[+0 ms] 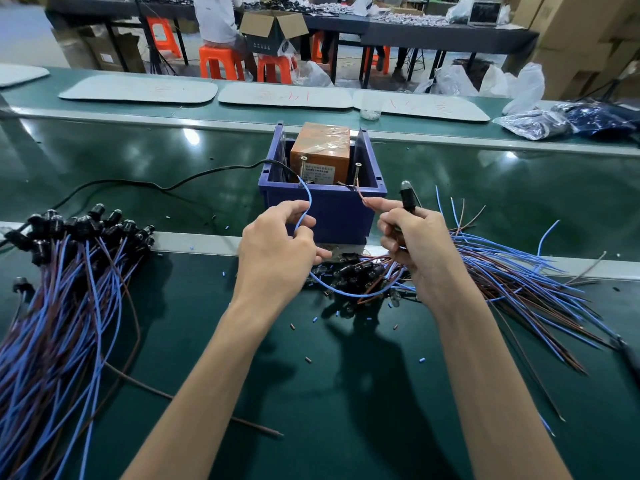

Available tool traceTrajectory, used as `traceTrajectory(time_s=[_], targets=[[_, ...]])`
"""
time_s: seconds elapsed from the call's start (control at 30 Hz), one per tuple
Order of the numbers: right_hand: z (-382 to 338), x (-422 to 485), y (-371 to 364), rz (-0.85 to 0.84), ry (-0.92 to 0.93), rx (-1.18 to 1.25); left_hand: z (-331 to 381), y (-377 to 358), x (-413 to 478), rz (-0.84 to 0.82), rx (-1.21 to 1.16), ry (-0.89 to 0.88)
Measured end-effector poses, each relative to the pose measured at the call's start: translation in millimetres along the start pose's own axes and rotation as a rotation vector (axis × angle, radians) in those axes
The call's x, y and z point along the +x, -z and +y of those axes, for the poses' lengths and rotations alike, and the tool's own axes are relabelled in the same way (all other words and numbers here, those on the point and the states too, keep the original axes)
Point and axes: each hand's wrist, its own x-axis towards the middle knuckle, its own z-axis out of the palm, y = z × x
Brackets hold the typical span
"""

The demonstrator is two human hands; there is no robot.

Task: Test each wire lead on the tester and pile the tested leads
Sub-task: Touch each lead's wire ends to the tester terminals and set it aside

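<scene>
Your left hand (277, 244) pinches the blue wire (306, 206) between thumb and forefinger, the other fingers loosely curled. The wire arcs up over the bin (332, 209) rim, its tip at the foot of the left screw (302, 168). Your right hand (415, 244) pinches the brown wire (362, 199) at forefinger and thumb, and that tip sits just under the right screw (357, 174); whether it touches, I cannot tell. The rest of that hand is curled round the lead's black head (408, 197), which pokes up out of your fist. Below your hands the blue wire hangs in a loop from one to the other.

The tester (320, 157), an orange box under clear tape, stands in the blue bin on the far side of the belt edge, both screws upright in front of it. A black cable (138, 183) runs in from the left to the bin.

To your left lies a thick pile (69, 289) of leads, black heads at the far end. To your right a looser spread (519, 278) fans outward, heads bunched under your right wrist. Small snipped bits (308, 359) dot the green belt (346, 393) between your forearms.
</scene>
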Motion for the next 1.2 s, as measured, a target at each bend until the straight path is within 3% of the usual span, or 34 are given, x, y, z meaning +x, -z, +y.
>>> traceTrajectory(time_s=[1.2], targets=[[-3.0,-2.5,0.3,0.015,-0.003,-0.086,1.7,-0.4,-1.2,-0.015,0.062,0.007]])
